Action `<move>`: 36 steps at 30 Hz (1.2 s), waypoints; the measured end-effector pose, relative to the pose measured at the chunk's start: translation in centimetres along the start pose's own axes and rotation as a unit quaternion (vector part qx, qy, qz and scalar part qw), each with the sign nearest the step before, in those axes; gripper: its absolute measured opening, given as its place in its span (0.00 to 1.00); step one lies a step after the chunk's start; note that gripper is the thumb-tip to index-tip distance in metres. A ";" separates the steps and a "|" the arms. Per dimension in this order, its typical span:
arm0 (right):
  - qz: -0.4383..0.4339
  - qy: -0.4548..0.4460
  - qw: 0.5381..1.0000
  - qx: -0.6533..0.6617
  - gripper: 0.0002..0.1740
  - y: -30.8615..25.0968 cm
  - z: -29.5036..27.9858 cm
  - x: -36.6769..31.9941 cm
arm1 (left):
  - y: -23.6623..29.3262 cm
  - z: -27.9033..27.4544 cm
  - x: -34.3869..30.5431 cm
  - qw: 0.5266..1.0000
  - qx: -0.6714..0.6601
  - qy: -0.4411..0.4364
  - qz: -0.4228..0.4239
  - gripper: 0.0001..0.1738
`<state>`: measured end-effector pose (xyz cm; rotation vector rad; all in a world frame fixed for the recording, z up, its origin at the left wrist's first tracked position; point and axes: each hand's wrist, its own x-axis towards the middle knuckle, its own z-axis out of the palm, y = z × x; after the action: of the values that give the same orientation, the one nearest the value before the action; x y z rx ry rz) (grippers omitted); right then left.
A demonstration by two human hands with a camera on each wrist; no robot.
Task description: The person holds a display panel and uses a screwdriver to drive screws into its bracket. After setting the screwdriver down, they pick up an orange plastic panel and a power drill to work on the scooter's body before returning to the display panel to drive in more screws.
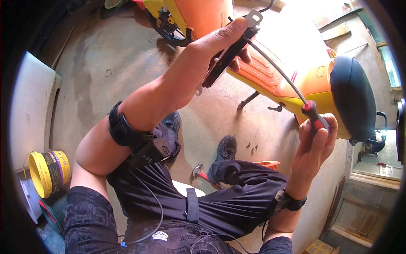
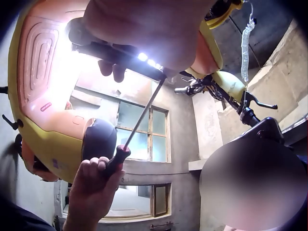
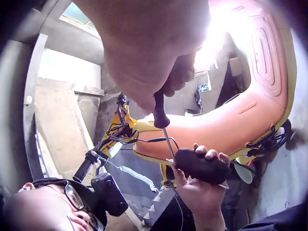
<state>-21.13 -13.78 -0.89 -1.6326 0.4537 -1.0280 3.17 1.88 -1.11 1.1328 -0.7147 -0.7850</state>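
My left hand (image 1: 215, 44) grips a long dark part (image 1: 220, 70) with a pale metal tab (image 1: 254, 18) at its upper end, thumb near the tab. In my right hand (image 1: 315, 146) is a screwdriver (image 1: 311, 111) with a red and black handle. Its shaft runs to the part's end near the tab; whether the tip sits in a screw cannot be told. The left wrist view shows the part (image 2: 118, 58) under my left hand (image 2: 149, 29). The right wrist view has its broad black face (image 3: 202, 166) in my left hand (image 3: 204, 195), fingers curled over its edge.
An orange and yellow scooter (image 1: 253, 72) with a dark seat (image 1: 353, 95) stands just beyond my hands. A hammer (image 1: 198, 170) lies on the floor by my foot. A yellow bucket (image 1: 40, 174) is at the left, and wooden cabinetry (image 1: 359, 207) at the right.
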 end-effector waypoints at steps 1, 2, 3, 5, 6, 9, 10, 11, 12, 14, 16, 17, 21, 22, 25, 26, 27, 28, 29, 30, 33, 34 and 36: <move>0.001 -0.025 0.999 0.019 0.31 0.0 0.0 0.1 | 0.1 0.0 0.0 1.000 0.001 -0.001 -0.001 0.38; 0.006 -0.025 1.000 0.018 0.31 -0.1 0.1 -0.4 | 0.1 0.2 -0.6 1.000 0.006 0.000 -0.005 0.38; -0.015 -0.008 1.000 -0.013 0.32 -0.1 0.4 -0.7 | 0.1 0.2 -0.8 1.000 0.012 0.001 -0.004 0.38; -0.036 0.007 0.998 -0.044 0.33 -0.2 0.7 -0.7 | 0.0 0.4 -0.9 1.000 -0.002 0.004 -0.005 0.38; -0.023 0.018 1.000 -0.009 0.34 -0.2 0.7 -0.5 | -0.1 0.4 -0.9 1.000 -0.016 0.008 -0.008 0.38; 0.021 0.029 0.999 0.008 0.34 -1.0 0.5 -0.4 | -0.5 0.3 -0.4 1.000 -0.003 -0.001 -0.001 0.37; 0.053 0.026 0.998 -0.013 0.33 -1.2 0.3 -0.4 | -0.5 0.3 -0.4 1.000 -0.002 -0.002 -0.002 0.37; 0.053 0.028 0.998 -0.012 0.33 -1.2 0.2 -0.4 | -0.5 0.3 -0.5 1.000 0.002 -0.004 -0.011 0.37; 0.056 0.019 0.998 -0.025 0.33 -1.1 0.0 -0.3 | -0.5 0.3 -0.6 1.000 0.004 -0.006 -0.021 0.37; 0.056 0.010 0.998 -0.036 0.32 -0.6 0.2 0.4 | -0.5 0.1 0.2 1.000 0.014 -0.005 0.000 0.37; 0.052 0.040 0.998 -0.001 0.30 -0.3 0.3 0.4 | -0.6 0.1 0.3 1.000 0.022 -0.003 0.018 0.37; 0.051 0.040 0.998 -0.001 0.30 -0.2 0.3 0.4 | -0.6 0.1 0.3 1.000 0.021 -0.001 0.019 0.37; 0.029 0.018 0.998 0.059 0.27 0.1 -0.1 0.7 | -0.7 0.1 0.3 0.999 0.046 0.006 0.003 0.35; 0.029 0.000 0.997 0.075 0.26 0.1 -0.2 0.7 | -0.9 0.1 0.3 0.999 0.046 0.004 0.004 0.35; 0.052 0.010 0.994 0.095 0.27 0.3 0.1 0.3 | -0.8 0.7 0.4 0.999 -0.018 0.029 0.013 0.33; 0.055 0.022 0.995 0.077 0.30 0.1 0.8 0.2 | -0.7 0.8 0.4 0.998 -0.058 0.026 -0.002 0.33; 0.081 0.020 0.995 0.056 0.29 -0.1 0.8 0.2 | -0.7 0.7 0.5 0.999 -0.049 0.023 -0.002 0.34; 0.108 0.018 0.993 0.037 0.29 -0.3 0.7 0.3 | -0.7 0.6 0.6 0.999 -0.039 0.022 -0.003 0.34; 0.115 0.016 0.993 0.036 0.27 -0.5 0.6 0.2 | -0.6 0.8 0.5 0.999 -0.045 0.011 0.006 0.34; 0.123 0.013 0.992 0.037 0.25 -0.6 0.6 0.3 | -0.3 1.0 0.4 1.000 -0.020 0.022 -0.001 0.35; 0.125 0.034 0.986 0.106 0.18 -0.9 0.4 0.5 | 0.2 1.4 0.0 0.999 0.016 0.031 -0.002 0.35; 0.119 0.045 0.987 0.101 0.17 -0.8 0.6 0.6 | 0.2 1.3 0.0 0.999 0.026 0.033 -0.005 0.35; 0.118 0.037 0.986 0.110 0.17 -1.2 0.9 0.5 | 0.0 1.3 0.1 0.999 0.020 0.045 0.004 0.34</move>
<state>-20.38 -13.20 0.35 -1.3143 0.5478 -0.9273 2.14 1.14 -0.78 1.1938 -0.6605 -0.7110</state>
